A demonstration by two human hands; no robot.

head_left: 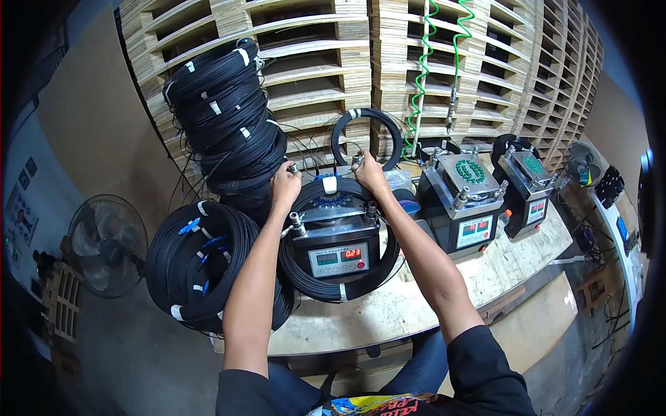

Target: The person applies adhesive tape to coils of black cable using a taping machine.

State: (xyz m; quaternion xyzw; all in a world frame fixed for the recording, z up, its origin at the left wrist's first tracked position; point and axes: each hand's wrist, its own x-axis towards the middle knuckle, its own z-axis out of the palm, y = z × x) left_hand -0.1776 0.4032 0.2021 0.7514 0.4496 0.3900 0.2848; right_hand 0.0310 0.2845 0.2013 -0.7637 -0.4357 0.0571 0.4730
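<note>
In front of me on the wooden bench stands a polishing machine (pixel 337 258), its red display reading 0.23. A coil of black cable (pixel 343 290) hangs around it, and blue connectors (pixel 331 202) ring its top plate. My left hand (pixel 284 187) is closed around a metal corner knob (pixel 293 168) at the machine's back left. At the back right, my right hand (pixel 370 172) grips another metal corner knob (pixel 358 160). The fingers partly hide both knobs. Two front corner posts (pixel 297 223) stand untouched below my hands.
Left of the machine lie a large black cable coil (pixel 173 267) and a tall coil stack (pixel 222 121). Two similar machines (pixel 466 208) (pixel 531 184) stand to the right. Green air hoses (pixel 420 83) hang before stacked pallets (pixel 302 59). A fan (pixel 107 246) stands at left.
</note>
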